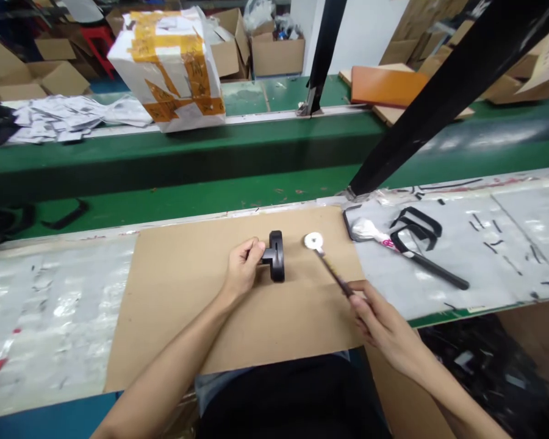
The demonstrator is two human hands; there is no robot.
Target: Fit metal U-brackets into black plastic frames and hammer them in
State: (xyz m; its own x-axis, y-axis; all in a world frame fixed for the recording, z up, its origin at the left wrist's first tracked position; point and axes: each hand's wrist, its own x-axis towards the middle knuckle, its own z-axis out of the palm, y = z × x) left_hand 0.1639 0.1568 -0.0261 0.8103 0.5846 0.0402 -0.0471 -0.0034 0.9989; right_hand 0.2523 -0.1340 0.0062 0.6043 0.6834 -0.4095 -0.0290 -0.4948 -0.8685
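Observation:
My left hand (pixel 243 267) is closed on a small black plastic part (pixel 276 255) that stands on a brown cardboard sheet (pixel 187 305). My right hand (pixel 379 320) pinches the end of a thin dark stick (pixel 333 275). The stick's far tip touches a white round disc (pixel 313 241) lying on the cardboard just right of the black part. The two hands are a short distance apart.
To the right lie black curved plastic pieces (pixel 416 227), a black rod (pixel 434 269) and a white wrapped item (pixel 368 230) on a grey mat. A green conveyor belt (pixel 210 164) runs behind, with a taped white parcel (pixel 169 67), cardboard boxes and a slanting black post (pixel 439 91).

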